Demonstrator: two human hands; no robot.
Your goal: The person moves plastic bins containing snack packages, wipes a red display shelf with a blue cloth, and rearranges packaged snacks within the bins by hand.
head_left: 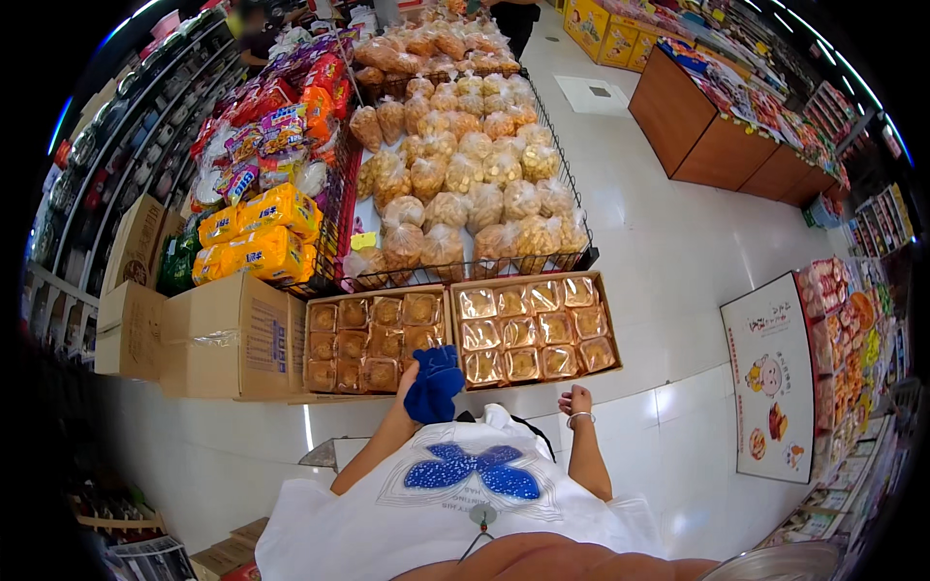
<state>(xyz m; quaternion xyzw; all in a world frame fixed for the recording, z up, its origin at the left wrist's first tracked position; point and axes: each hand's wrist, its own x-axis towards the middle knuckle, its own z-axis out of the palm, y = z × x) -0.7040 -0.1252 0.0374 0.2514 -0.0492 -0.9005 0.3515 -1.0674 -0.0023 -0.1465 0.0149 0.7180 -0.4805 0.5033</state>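
My left hand (pixel 409 380) is closed on a bunched blue cloth (pixel 435 385) at the front edge of a carton of round baked goods in clear packs (pixel 354 344). A second carton of similar packed goods (pixel 521 330) sits to its right. Just below that carton my right hand (pixel 576 399) is loosely closed, with nothing visible in it and a bangle on the wrist.
Wire bins of bagged snacks (pixel 475 174) and colourful packets (pixel 281 126) stand behind. Cardboard boxes (pixel 223 334) and shelving (pixel 97 155) are on the left. A white signboard (pixel 770 378) and wooden display counter (pixel 697 126) are on the right. People (pixel 254 44) stand at the back.
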